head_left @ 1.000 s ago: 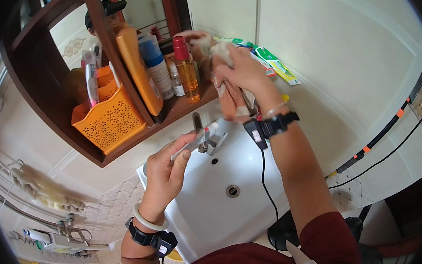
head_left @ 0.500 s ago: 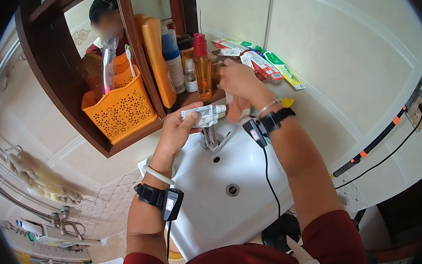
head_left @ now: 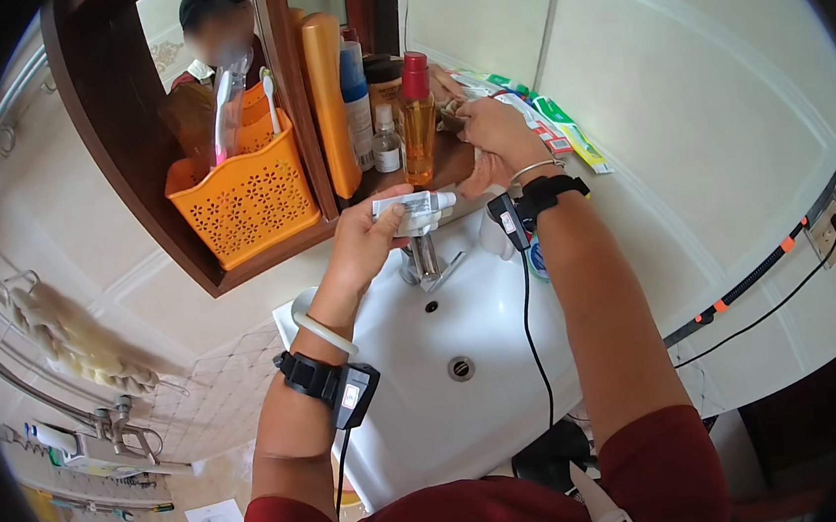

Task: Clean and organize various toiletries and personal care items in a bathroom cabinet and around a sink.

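Note:
Between the thumb and fingers of my left hand point(head_left: 365, 246) is a small white and silver squeeze tube point(head_left: 409, 205) with a white cap, apparently with another pale tube under it. It is held above the chrome faucet point(head_left: 425, 260). My right hand point(head_left: 503, 126) reaches onto the wooden shelf point(head_left: 449, 163), right of an amber bottle with a red cap point(head_left: 417, 127). Its fingers are bent and partly hidden, so their hold is unclear. Just below that hand shows a peach-coloured item point(head_left: 483, 173) of unclear kind. Toothpaste tubes and boxes point(head_left: 566, 131) lie beyond my right wrist.
Below my hands is a white sink point(head_left: 401, 402). An orange perforated basket point(head_left: 244, 202) with toothbrushes stands in the mirrored cabinet at left. Beside it are a tall orange bottle point(head_left: 329, 110), a blue and white can point(head_left: 356, 107) and a small clear bottle point(head_left: 386, 144). A wall socket point(head_left: 827, 237) is at right.
My right hand has moved slightly right and farther in along the shelf. My left hand, still holding the tube, has shifted a little right and up in the picture.

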Motion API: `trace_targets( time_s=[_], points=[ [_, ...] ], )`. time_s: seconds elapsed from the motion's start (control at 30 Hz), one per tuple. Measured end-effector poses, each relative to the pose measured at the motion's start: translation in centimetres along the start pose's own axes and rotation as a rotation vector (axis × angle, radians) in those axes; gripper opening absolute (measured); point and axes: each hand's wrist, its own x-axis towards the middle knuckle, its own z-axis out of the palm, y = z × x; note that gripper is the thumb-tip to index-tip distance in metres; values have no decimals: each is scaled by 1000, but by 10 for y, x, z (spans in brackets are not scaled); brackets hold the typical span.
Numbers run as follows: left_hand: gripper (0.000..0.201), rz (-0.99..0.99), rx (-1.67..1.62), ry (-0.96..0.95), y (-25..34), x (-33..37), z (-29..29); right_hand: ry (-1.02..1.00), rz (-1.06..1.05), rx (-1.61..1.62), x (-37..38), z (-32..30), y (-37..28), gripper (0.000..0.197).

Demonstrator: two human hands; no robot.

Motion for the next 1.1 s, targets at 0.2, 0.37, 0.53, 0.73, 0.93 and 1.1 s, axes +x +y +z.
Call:
trace_targets(
  time_s=[0.2, 0.37, 0.53, 0.73, 0.93, 1.1],
  points=[
    [28, -8, -75, 60, 1, -2, 3, 91, -194, -91, -56, 2, -11, 30],
    [28, 0, -51, 29, -4, -2, 2, 42, -21, 3, -38, -7, -13, 32],
    [30, -9, -11, -3, 2, 0, 4, 21, 81, -136, 18, 9, 20, 31],
    [26, 1, -58, 73, 2, 0, 2, -48, -57, 4, -9, 2, -2, 29],
    [28, -5, -50, 41, 1, 2, 4, -18, -226, -82, -47, -6, -28, 28],
    [31, -17, 2, 4, 0, 2, 0, 48, -232, -166, 2, 19, -23, 28]
  ],
)
